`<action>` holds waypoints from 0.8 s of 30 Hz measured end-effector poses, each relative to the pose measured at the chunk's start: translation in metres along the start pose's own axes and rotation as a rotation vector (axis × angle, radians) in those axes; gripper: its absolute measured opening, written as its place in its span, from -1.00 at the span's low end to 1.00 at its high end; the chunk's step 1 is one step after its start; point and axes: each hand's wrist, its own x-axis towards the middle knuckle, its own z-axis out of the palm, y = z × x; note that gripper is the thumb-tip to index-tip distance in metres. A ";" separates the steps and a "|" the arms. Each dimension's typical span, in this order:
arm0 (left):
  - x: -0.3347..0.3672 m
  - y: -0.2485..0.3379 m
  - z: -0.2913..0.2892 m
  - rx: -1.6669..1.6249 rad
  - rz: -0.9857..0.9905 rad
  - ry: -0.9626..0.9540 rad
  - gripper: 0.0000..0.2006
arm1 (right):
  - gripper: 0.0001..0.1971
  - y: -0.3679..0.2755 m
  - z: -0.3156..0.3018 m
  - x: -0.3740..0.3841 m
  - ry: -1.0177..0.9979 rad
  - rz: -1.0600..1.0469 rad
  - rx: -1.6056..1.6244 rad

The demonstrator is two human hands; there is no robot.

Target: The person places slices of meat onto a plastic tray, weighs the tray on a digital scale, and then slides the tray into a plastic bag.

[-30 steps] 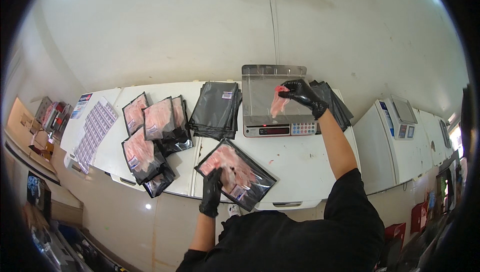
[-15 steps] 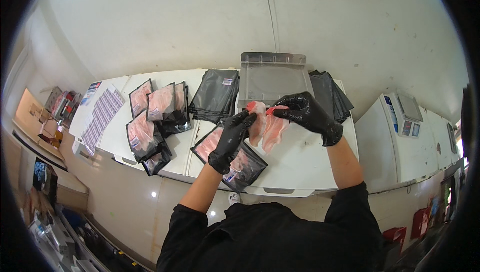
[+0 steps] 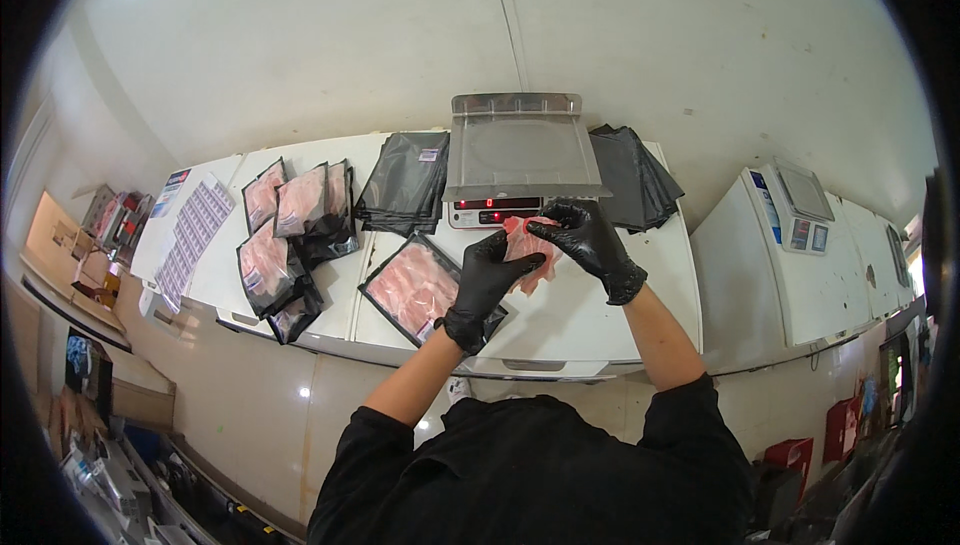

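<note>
Pinched between my two black-gloved hands is a pink and white slice of raw meat [image 3: 527, 248], held above the white worktop in front of a digital scale [image 3: 520, 150]. My left hand [image 3: 488, 281] grips its left side, thumb pointing right. On its upper right edge, the fingers of my right hand [image 3: 590, 248] are closed. Under my left wrist lies a clear-fronted black pouch filled with meat slices [image 3: 410, 290], its right part covered by my hand. The scale's red-lit display shows just beyond my fingers.
Several filled meat pouches [image 3: 285, 235] are heaped on the left. Flat black pouches [image 3: 405, 182] lie left of the scale, more black pouches [image 3: 640, 180] to its right. A label sheet [image 3: 197, 235] hangs over the left edge. Another scale [image 3: 800, 205] stands on a white freezer [image 3: 745, 265] at right.
The meat, earlier two strips hanging apart, is now bunched together between my hands. My hands have come closer to each other. The view has shifted, and the scale's display now shows.
</note>
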 end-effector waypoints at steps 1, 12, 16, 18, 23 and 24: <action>0.003 -0.006 0.002 0.013 -0.024 -0.010 -0.58 | -0.85 0.006 -0.001 0.001 -0.018 0.021 -0.039; -0.021 -0.019 0.023 0.047 -0.100 -0.065 -0.69 | -0.64 0.024 -0.002 -0.052 0.165 -0.134 -0.036; -0.026 -0.015 0.025 0.167 -0.066 -0.192 -0.77 | -0.52 0.019 0.019 -0.073 0.009 -0.049 0.096; -0.026 -0.035 0.024 0.144 -0.009 -0.205 -0.77 | -0.61 0.019 0.020 -0.075 -0.062 -0.027 0.156; -0.027 -0.059 0.021 0.312 0.130 -0.097 -0.73 | -0.68 0.031 0.037 -0.077 0.009 -0.044 0.032; -0.027 -0.072 0.018 0.356 0.125 -0.052 -0.73 | -0.70 0.030 0.041 -0.078 0.029 -0.052 0.003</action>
